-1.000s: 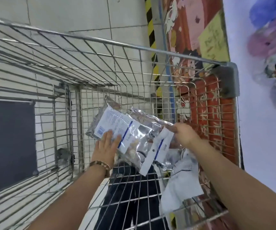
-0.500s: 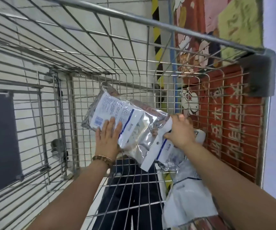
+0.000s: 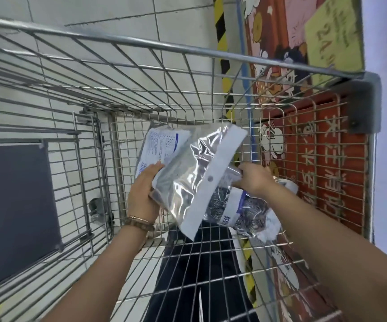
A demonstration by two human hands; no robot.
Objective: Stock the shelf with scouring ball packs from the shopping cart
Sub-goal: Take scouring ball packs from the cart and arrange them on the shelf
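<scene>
a: where were the scouring ball packs?

b: all inside the shopping cart (image 3: 188, 45); no shelf showed. the left hand (image 3: 141, 194) gripped the front pack (image 3: 188, 173) at its lower left edge, thumb on top and fingers curled under, holding it clear of the cart floor. a labelled pack (image 3: 157, 147) lay just behind it, touching, against the same hand.

a: which way did the front one lie?

b: its white header strip slanted from upper right down to mid-frame, and the body ran left from there toward the left hand.

a: and the other hand?

b: the right hand (image 3: 255, 180) sat just right of the strip, fingers curled on crinkled plastic. i judged that was the top of the lower pack (image 3: 241, 212), which lay on the cart floor below it, but i couldn't be sure.

a: next?

b: likely a lift up over the rim, with the left hand nearer.
</scene>
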